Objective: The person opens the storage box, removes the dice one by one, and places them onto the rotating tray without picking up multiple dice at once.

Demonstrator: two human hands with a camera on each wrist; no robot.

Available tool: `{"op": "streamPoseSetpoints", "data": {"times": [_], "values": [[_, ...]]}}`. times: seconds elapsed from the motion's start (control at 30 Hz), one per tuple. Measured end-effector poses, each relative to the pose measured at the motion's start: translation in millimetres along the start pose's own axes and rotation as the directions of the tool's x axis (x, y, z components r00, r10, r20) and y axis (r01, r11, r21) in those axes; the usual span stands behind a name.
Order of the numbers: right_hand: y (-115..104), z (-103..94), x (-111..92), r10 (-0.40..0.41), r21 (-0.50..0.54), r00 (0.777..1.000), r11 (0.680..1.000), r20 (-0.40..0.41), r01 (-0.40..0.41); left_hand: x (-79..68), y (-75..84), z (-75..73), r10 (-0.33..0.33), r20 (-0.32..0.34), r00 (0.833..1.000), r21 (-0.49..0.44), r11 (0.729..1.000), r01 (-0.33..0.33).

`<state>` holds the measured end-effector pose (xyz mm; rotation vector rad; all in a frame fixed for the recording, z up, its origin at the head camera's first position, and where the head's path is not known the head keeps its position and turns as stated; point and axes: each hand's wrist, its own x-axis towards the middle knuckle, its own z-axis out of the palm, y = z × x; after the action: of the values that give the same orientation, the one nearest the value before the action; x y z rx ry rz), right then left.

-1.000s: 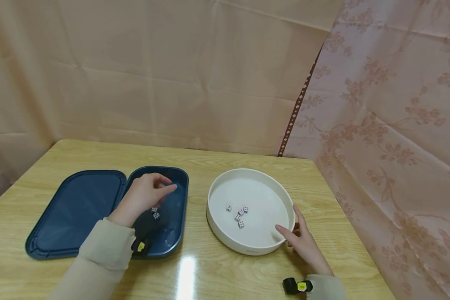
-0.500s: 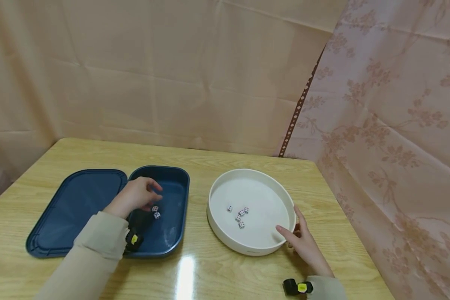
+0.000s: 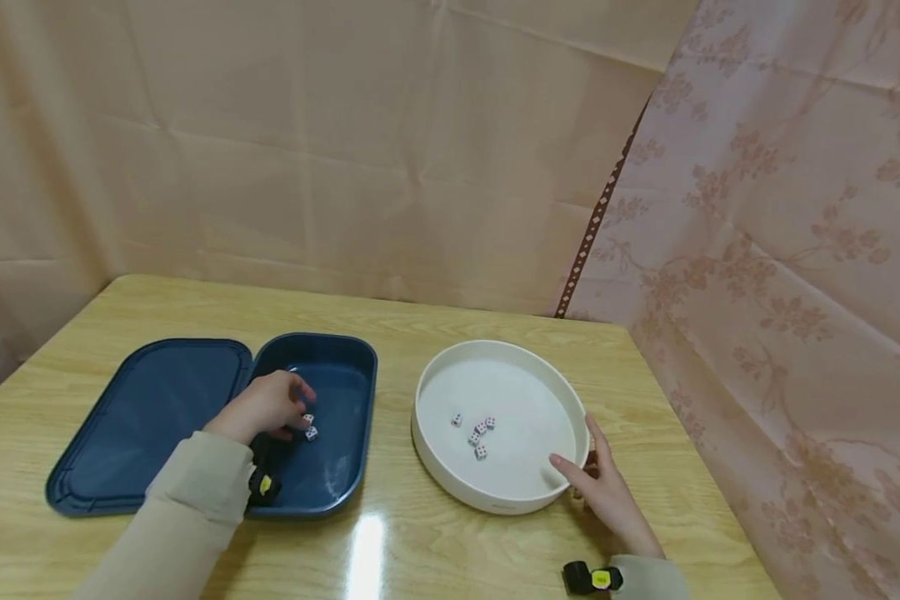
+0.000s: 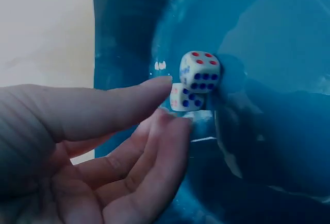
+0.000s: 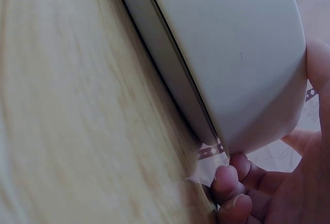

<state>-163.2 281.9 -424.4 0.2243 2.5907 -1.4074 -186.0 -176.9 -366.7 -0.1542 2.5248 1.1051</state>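
Inside the dark blue box (image 3: 348,454), my left hand (image 3: 268,406) reaches down at two white dice (image 3: 312,433). The left wrist view shows its thumb and fingertips parted right beside the nearer die (image 4: 186,99). Another die (image 4: 201,72) touches that one and shows red and blue dots. My right hand (image 3: 607,492) grips the side of the round white tray (image 3: 510,387), thumb over the rim and fingers outside. Several dice (image 3: 481,428) lie within that tray. In the right wrist view its curled fingers (image 5: 234,188) are by the tray's lower edge.
A flat dark blue lid (image 3: 157,417) lies left of the box on the wooden table (image 3: 390,325). Behind the table hangs a beige curtain (image 3: 330,167), with a pink floral cloth (image 3: 780,292) on the right.
My left hand has drawn back leftward from the middle of the box, then lowered toward the two dice. The right hand stays at the white tray.
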Motion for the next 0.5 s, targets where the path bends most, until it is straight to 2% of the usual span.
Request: {"op": "streamPoseSetpoints", "data": {"times": [0.27,0.5], "values": [[-0.1,1.1,-1.3,0.001,0.001,1.000,1.000,-0.012,-0.001,3.4,-3.3,2.1,-0.019,0.051,0.999,0.038,0.999,0.017],[-0.2,0.4,-0.4,0.010,0.009,1.000,1.000,-0.007,-0.010,5.0,-6.4,2.9,0.000,0.076,0.997,0.025,1.000,-0.002]]}}
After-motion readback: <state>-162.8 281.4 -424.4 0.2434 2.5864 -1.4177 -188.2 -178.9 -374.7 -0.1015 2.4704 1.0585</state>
